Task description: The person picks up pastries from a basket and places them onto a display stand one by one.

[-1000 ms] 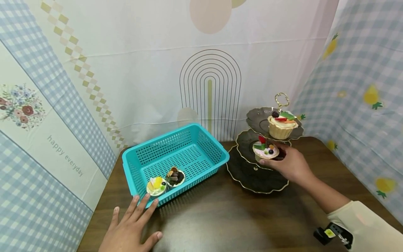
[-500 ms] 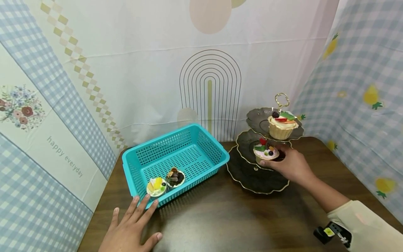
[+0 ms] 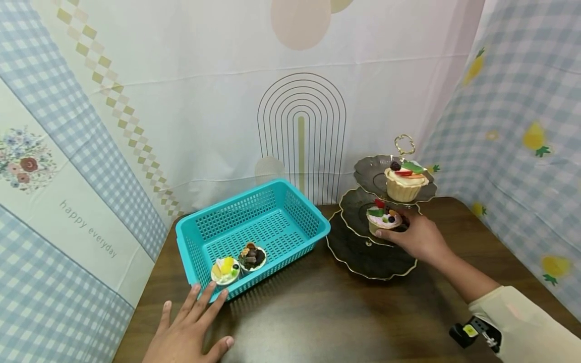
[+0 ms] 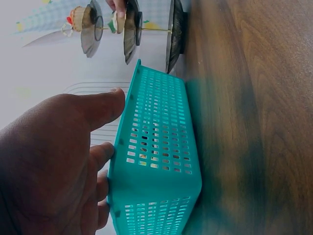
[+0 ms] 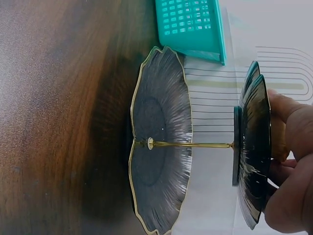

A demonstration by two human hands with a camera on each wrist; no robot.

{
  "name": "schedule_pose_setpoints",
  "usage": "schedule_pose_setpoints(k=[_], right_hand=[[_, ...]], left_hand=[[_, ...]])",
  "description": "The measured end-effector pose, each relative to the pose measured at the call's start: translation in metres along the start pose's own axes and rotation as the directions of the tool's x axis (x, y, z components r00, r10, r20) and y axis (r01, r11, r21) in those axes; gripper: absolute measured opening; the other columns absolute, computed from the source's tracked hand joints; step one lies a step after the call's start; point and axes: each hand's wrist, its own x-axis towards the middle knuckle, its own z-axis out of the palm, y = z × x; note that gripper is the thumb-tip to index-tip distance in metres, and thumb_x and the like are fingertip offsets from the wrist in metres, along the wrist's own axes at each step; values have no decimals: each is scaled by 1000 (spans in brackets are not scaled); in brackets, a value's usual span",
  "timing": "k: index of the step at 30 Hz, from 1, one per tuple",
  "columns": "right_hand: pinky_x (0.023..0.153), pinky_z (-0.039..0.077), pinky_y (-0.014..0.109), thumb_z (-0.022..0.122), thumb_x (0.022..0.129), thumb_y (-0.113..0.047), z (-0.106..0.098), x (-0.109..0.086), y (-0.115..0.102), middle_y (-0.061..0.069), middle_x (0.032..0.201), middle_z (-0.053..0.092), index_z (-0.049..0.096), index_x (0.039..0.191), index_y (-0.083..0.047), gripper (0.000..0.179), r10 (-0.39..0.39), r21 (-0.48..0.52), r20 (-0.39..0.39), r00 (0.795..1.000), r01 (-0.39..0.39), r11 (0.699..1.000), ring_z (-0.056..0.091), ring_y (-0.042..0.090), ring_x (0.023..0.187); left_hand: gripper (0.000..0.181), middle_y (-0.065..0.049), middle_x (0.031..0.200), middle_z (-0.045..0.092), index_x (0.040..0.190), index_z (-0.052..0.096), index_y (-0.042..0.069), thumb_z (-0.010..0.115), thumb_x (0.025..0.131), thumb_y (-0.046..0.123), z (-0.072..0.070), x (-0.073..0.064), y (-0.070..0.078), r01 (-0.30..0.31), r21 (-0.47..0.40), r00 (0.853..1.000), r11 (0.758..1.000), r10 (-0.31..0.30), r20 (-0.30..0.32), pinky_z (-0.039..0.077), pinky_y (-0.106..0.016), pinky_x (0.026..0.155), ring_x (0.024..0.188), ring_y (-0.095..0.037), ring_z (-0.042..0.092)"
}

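My right hand (image 3: 422,237) pinches a fruit-topped cupcake (image 3: 378,229) by its sides, at the middle tier of a dark, gold-edged three-tier cake stand (image 3: 363,264). Pink cream, berries and a green leaf top this cupcake. From the right wrist camera, its tan side (image 5: 279,139) shows between thumb and fingers, close over the plate. My left hand (image 3: 186,322) lies with fingers spread, fingertips right at the near left rim of a turquoise plastic basket (image 3: 181,242). Inside that basket sit a yellow-fruit cupcake (image 3: 225,269) and a chocolate-topped cupcake (image 3: 252,256).
Another fruit cupcake (image 3: 404,190) stands on the top tier, beneath the gold ring handle (image 3: 404,145). The bottom tier bears nothing visible. Brown wooden table (image 3: 299,312) lies in front; patterned cloth (image 3: 218,91) hangs behind and at both sides.
The cupcake in my right hand has shifted slightly down and to the right over the middle tier. My left hand keeps its place at the basket; the head view has turned very slightly.
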Motion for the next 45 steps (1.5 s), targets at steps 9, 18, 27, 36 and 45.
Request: schedule_pose_setpoints(k=[9,18,27,36,45], right_hand=[[89,49,65,78,88,-52,3,-2,1,33,135,55,46,148,4,88,-17,-10,-15,1000,17,1000,56,52,118],[85,47,64,84,87,-35,5,-10,-4,24,116,61,54,141,1,72,-227,-86,-172,959,215,973,56,47,109],[101,40,68,81,89,-38,8,-22,-16,27,145,49,48,149,1,79,-366,-257,-149,919,321,911,45,50,130],[116,32,58,78,92,-40,19,-27,-31,16,157,44,50,149,-2,74,-552,-286,-43,833,519,805,35,37,147],[112,38,55,75,94,-41,34,-22,-52,9,157,45,51,150,-8,69,-676,-216,71,733,673,707,36,31,147]], left_hand=[[84,4,167,30,158,41,34,61,87,76,3,-1,-1,-1,-9,1000,1000,1,-12,13,-77,111,153,-32,25],[83,4,166,31,158,42,33,62,88,74,2,0,0,-9,19,1000,1000,9,-27,14,-77,111,152,-33,26],[83,4,166,31,158,43,33,62,88,74,2,0,0,-13,43,999,999,14,-32,15,-77,111,152,-33,26],[84,3,166,31,158,42,32,63,88,73,2,-1,1,-14,49,999,999,16,-37,16,-77,111,152,-32,27],[84,4,167,30,159,41,32,63,88,72,2,-1,1,-15,45,999,999,16,-32,16,-76,111,152,-32,26]])
